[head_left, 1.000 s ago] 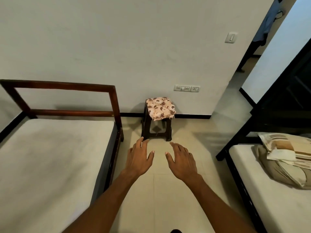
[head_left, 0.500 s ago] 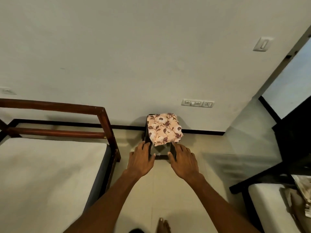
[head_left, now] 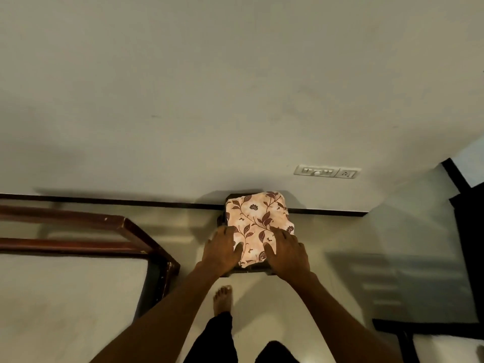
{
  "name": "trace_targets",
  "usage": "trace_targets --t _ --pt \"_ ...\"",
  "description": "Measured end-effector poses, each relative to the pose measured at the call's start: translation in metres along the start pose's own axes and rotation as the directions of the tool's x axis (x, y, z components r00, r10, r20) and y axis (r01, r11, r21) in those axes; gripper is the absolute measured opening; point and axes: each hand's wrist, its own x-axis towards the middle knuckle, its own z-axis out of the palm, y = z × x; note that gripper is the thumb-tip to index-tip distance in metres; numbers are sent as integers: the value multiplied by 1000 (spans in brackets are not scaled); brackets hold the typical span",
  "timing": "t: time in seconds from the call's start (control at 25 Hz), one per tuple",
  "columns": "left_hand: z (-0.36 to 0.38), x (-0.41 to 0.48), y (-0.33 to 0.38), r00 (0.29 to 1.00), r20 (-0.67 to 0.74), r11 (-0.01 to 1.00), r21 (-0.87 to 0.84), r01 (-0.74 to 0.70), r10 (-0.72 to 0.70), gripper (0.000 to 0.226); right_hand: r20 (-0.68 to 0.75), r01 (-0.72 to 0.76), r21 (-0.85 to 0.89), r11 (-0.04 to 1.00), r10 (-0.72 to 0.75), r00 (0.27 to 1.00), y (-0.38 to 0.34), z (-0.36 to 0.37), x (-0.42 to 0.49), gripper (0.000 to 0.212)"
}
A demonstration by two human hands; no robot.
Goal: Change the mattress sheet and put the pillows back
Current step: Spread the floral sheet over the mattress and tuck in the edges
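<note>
We are taking hold of the folded floral sheet (head_left: 258, 226), which is lying on a small dark stool (head_left: 245, 271) against the wall, just beside the bed's foot end. Our left hand (head_left: 221, 250) is resting on its left edge and our right hand (head_left: 285, 251) on its right; the fingers are lying spread on the cloth, though whether they are already curling under the edges we cannot tell. To lift it well, we are wanting both hands under the fold together, so the bundle is not spilling open. The bare mattress (head_left: 65, 305) is waiting at our left inside the wooden bed frame (head_left: 136, 229). Beyond are the pale wall (head_left: 235, 87), a switch plate (head_left: 327, 172) and tiled floor (head_left: 353, 244).
</note>
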Motion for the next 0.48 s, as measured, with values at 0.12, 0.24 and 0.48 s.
trace_targets --t 0.12,0.24,0.48 --pt "2 54 0 990 140 999 41 26 -31 59 79 -47 -10 999 47 996 6 4 52 58" --pt "11 102 -3 976 197 996 21 90 -93 56 128 -22 -45 999 28 991 11 13 102 58" --pt "87 205 -37 919 247 932 -118 344 -308 54 243 19 -49 999 -6 970 43 101 224 60"
